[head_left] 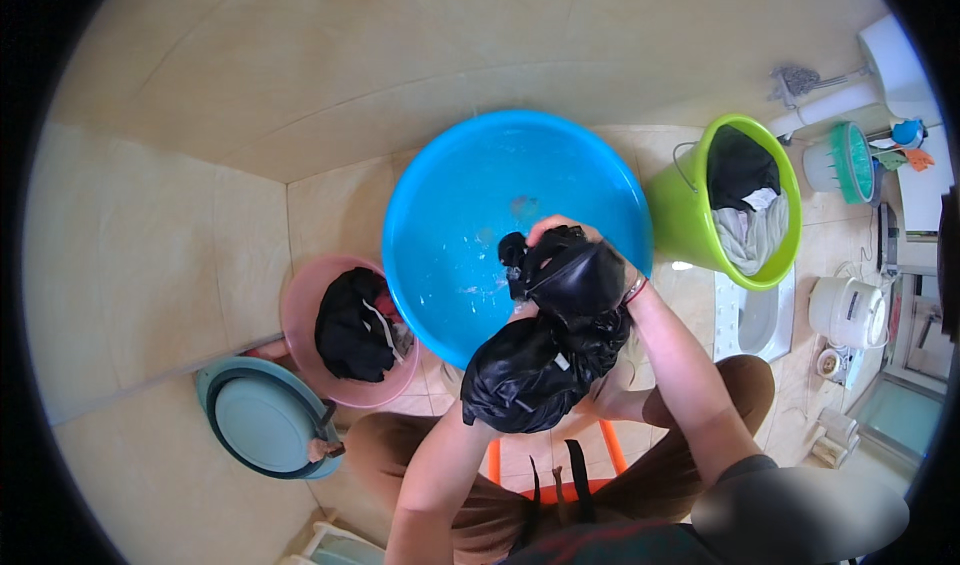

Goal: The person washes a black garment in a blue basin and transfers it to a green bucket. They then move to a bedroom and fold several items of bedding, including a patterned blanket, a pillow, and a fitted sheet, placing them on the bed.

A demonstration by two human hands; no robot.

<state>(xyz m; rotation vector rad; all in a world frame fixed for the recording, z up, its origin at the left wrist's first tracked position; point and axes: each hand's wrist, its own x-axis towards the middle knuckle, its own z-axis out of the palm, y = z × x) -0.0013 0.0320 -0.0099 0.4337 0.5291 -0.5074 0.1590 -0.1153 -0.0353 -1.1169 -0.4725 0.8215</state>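
A shiny black garment point(515, 370), apparently wet, is bunched up over the near right rim of a large blue basin point(425, 315). My right hand point(548, 228) is closed round its upper part, the fingers curled over the far side of the bundle. The garment drapes across my left forearm and wrist. Only a sliver of skin from my left hand point(522, 310) shows under the folds; its fingers are hidden. Water with a few bubbles lies in the basin.
A pink basin point(300, 300) with dark clothes is at the left, a folded grey-blue basin point(215, 395) beside it. A lime-green bucket point(680, 210) of clothes stands right, near a white squat toilet point(765, 325). Tiled walls close in ahead and left. I sit on an orange stool point(612, 445).
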